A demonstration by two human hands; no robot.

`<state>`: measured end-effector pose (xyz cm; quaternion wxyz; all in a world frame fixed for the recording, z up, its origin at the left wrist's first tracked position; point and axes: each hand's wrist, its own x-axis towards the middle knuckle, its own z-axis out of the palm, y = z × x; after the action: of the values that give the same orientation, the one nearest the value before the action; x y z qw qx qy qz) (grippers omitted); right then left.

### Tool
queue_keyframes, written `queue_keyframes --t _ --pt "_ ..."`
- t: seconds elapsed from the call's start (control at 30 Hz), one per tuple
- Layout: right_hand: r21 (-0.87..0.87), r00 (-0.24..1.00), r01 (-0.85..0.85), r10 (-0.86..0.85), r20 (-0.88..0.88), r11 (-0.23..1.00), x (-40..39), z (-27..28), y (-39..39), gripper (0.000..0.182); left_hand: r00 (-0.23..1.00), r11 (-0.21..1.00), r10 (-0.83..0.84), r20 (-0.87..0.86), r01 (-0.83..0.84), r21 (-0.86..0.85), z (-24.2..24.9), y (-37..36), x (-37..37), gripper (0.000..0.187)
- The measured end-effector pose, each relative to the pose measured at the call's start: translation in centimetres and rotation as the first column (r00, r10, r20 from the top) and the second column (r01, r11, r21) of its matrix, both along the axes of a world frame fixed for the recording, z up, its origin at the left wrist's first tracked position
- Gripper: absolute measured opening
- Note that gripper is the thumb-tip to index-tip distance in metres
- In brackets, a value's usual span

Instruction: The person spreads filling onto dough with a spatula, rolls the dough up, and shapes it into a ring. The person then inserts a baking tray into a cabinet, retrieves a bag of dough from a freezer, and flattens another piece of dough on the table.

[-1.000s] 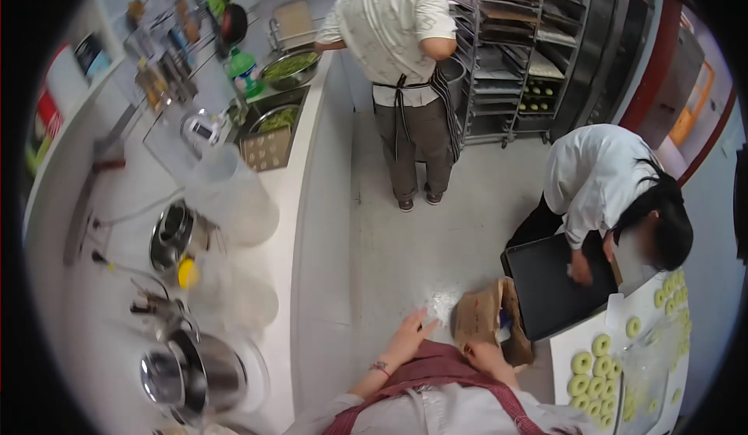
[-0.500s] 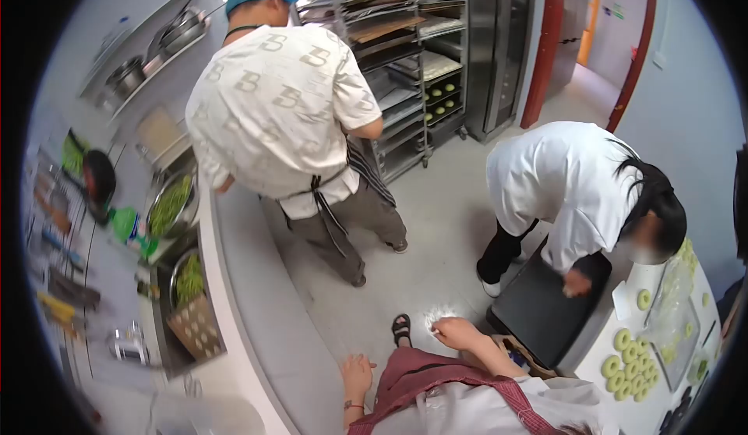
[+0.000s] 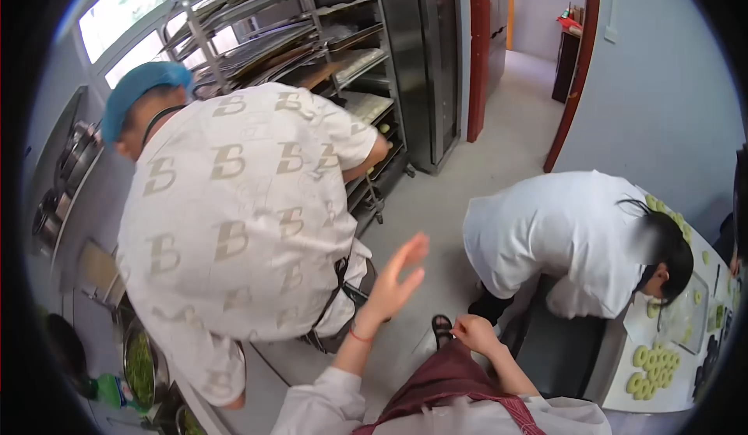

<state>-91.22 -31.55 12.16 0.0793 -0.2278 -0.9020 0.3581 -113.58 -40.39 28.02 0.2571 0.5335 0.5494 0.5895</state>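
My left hand point(image 3: 393, 283) is raised in front of me, fingers stretched out and thumb apart, with nothing in it. It is close to the back of a co-worker point(image 3: 241, 232) in a patterned white shirt and blue hair cover; I see no clear contact. Lower down, my right hand point(image 3: 475, 335) is closed in front of my dark red apron point(image 3: 432, 384). Its fingers are curled, and whatever may be inside them is hidden. A second co-worker point(image 3: 553, 240) in white bends over a dark tray-like surface point(image 3: 555, 345) to the right of my right hand.
Green dough rings point(image 3: 653, 371) lie on the white table point(image 3: 615, 392) at right. A tray rack point(image 3: 312, 33) stands beyond the first co-worker. A metal bowl of green vegetables point(image 3: 140, 369) sits at left. Farther back is a red-framed doorway point(image 3: 573, 100).
My left hand has risen and reached forward. My right hand stays low and closed. The first co-worker appears closer and leans forward; the second bends lower. The view has shifted.
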Motion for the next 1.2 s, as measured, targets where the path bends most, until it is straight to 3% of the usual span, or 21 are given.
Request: queue_keyframes --t 0.13,0.2,0.3,0.4,0.47,0.53,0.63,0.9,1.0,1.1,1.13,1.2 --pt "-0.058 0.931 0.281 -0.286 -0.227 0.958 -8.1 3.5 8.0 0.034 0.997 0.96 0.072 -0.007 -0.067 0.273 7.7 12.4 -8.7 0.07" --pt "-0.142 0.865 0.383 -0.408 -0.291 0.913 -10.9 3.6 14.3 0.031 0.979 0.924 0.114 0.172 -0.168 0.344 8.5 18.3 -12.1 0.067" --pt "-0.141 0.799 0.457 -0.475 -0.37 0.878 -11.9 3.0 19.3 0.031 0.934 0.886 0.259 0.247 -0.331 0.326 7.8 20.3 -15.3 0.059" --pt "-0.205 0.748 0.47 -0.51 -0.425 0.859 -17.1 3.2 27.8 0.04 0.883 0.859 0.37 0.29 -0.443 0.255 7.0 26.0 -20.8 0.056" --pt "-0.225 0.741 0.478 -0.527 -0.415 0.849 -19.1 3.6 30.6 0.044 0.92 0.886 0.311 0.238 -0.371 0.278 6.8 27.8 -21.8 0.055" --pt "-0.279 0.744 0.489 -0.562 -0.361 0.826 -21.7 3.8 33.0 0.045 0.915 0.875 0.401 0.047 -0.397 0.278 7.4 30.6 -22.1 0.053" --pt "-0.282 0.7 0.463 -0.542 -0.465 0.84 -27.2 3.4 38.2 0.048 0.898 0.845 0.408 0.164 -0.44 0.303 7.8 35.2 -26.0 0.044" --pt "-0.352 0.603 0.429 -0.554 -0.574 0.832 -41.2 6.2 53.4 0.045 0.783 0.71 0.622 0.019 -0.575 0.407 10.1 45.0 -40.3 0.031" --pt "-0.314 0.618 0.422 -0.523 -0.587 0.85 -45.6 7.9 59.2 0.042 0.617 0.585 0.778 -0.116 -0.645 0.492 11.6 49.1 -44.1 0.028" --pt "-0.152 0.546 0.462 -0.416 -0.727 0.874 -48.6 10.4 66.2 0.038 0.398 0.575 0.818 -0.415 -0.558 0.598 15.0 53.3 -47.3 0.03" --pt "-0.14 0.503 0.474 -0.397 -0.767 0.87 -49.4 12.0 68.6 0.037 0.384 0.591 0.806 -0.449 -0.533 0.605 16.1 55.2 -48.5 0.033" --pt "-0.096 0.552 0.491 -0.394 -0.735 0.866 -52.5 15.2 75.5 0.03 0.182 0.608 0.775 -0.606 -0.476 0.635 18.2 60.2 -52.8 0.039"
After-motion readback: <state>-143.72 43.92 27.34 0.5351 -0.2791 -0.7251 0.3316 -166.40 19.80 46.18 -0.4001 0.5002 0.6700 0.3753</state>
